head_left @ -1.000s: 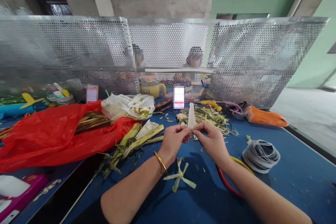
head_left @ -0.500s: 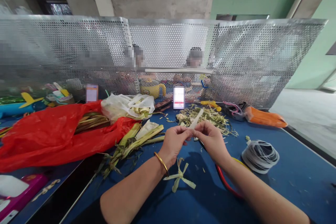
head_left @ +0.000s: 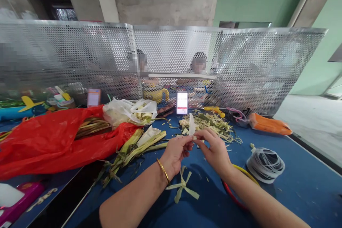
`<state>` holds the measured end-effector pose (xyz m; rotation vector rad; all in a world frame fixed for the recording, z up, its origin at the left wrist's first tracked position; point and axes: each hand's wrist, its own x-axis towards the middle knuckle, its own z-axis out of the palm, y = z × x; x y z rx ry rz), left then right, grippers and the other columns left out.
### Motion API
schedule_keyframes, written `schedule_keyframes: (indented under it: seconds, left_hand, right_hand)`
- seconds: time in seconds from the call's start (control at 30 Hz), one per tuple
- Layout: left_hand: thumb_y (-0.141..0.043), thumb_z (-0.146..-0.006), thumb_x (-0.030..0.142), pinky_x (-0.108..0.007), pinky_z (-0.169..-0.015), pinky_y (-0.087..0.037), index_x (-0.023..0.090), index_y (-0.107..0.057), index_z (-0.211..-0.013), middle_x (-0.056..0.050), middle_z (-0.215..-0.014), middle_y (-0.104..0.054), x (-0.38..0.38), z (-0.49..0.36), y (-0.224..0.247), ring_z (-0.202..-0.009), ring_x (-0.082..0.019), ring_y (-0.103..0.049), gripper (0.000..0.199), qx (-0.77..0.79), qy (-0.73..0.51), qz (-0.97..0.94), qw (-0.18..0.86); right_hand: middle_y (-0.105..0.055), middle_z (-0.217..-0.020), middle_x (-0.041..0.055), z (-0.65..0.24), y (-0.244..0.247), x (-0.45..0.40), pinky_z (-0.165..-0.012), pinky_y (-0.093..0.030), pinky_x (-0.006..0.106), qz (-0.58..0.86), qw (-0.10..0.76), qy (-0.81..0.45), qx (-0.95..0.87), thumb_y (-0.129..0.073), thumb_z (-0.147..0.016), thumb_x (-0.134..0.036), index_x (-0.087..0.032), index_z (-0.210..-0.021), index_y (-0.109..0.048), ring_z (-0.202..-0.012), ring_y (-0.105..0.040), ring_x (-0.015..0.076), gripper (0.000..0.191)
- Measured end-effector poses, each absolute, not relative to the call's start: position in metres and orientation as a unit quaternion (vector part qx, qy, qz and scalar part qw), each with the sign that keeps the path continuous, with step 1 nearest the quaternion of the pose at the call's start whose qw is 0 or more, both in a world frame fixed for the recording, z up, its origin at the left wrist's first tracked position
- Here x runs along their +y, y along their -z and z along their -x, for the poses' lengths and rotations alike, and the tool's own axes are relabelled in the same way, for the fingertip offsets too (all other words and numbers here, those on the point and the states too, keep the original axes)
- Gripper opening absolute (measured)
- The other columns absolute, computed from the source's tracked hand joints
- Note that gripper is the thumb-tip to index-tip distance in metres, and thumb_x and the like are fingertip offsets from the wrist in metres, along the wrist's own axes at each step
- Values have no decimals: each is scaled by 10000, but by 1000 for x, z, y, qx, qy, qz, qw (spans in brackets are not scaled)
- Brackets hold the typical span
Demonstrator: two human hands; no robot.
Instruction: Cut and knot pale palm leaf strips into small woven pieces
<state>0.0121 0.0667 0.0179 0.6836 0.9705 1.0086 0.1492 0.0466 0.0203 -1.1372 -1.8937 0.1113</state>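
Observation:
A pale strip of corn husk (head_left: 191, 124) stands upright between my hands, its pointed end upward. My left hand (head_left: 176, 151) pinches its lower end between thumb and fingers, a gold bangle on the wrist. From the other side, my right hand (head_left: 213, 148) closes thumb and fingertips on the same lower end; the exact fold there is partly hidden by fingers. On the blue table below lies a knotted husk piece (head_left: 183, 184) with several arms spread like a star. Behind my hands is a heap of husk scraps (head_left: 213, 124).
At left, a red plastic bag (head_left: 53, 139) holds dried husks, beside a bundle of greenish husks (head_left: 133, 149) and a white bag (head_left: 128, 108). A spool of clear cord (head_left: 265, 165) and an orange packet (head_left: 269, 124) lie right. A perforated metal screen (head_left: 176, 50) stands behind, people beyond it.
The husk strip has swung from leaning right to nearly upright, slightly leftward. My right-hand fingers have shifted their hold at its base. The view has tilted up a little.

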Motion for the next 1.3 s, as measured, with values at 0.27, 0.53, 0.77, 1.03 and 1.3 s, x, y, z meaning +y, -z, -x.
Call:
schedule_keyframes:
  seconds: [0.27,0.53,0.77,1.03,1.3]
  left_hand:
    - [-751,-536,265,-205,-498,-331,131,-629,-611,12,-564,-571,66,-12,-18,-522,-78,-488,197,432,-447,-301,723]
    - [-785,-516,239,-196,-505,-360,125,-668,-702,-6,-619,-615,68,-12,-16,-576,-94,-536,247,409,-455,-304,731]
    - [-705,-619,288,-208,-527,-368,132,-692,-659,-29,-637,-646,66,-14,-18,-589,-105,-539,162,414,-497,-393,653]
    - [-651,-687,299,-224,-550,-400,152,-698,-628,-9,-583,-629,68,-12,-16,-580,-123,-533,166,417,-514,-517,543]
    - [-668,-651,323,-221,-526,-414,136,-699,-632,-33,-595,-651,69,-14,-15,-553,-122,-546,190,423,-500,-467,594]
  right_hand:
    - [-620,-864,53,-153,-18,47,-753,-445,326,440,420,72,-790,-501,-906,-212,-236,-876,-655,-834,-574,192,158]
    - [-614,-823,37,-152,-17,49,-735,-423,322,465,455,14,-759,-551,-875,-206,-221,-784,-610,-806,-572,188,110]
    - [-611,-840,38,-149,-17,51,-732,-430,303,503,493,-112,-701,-564,-828,-217,-211,-720,-573,-823,-568,195,109]
    - [-616,-694,6,-146,-17,49,-648,-414,276,529,487,-197,-667,-541,-822,-263,-205,-719,-563,-679,-557,166,120]
    - [-592,-658,-5,-144,-14,49,-621,-398,257,521,509,-210,-652,-544,-809,-265,-200,-696,-544,-641,-528,146,130]
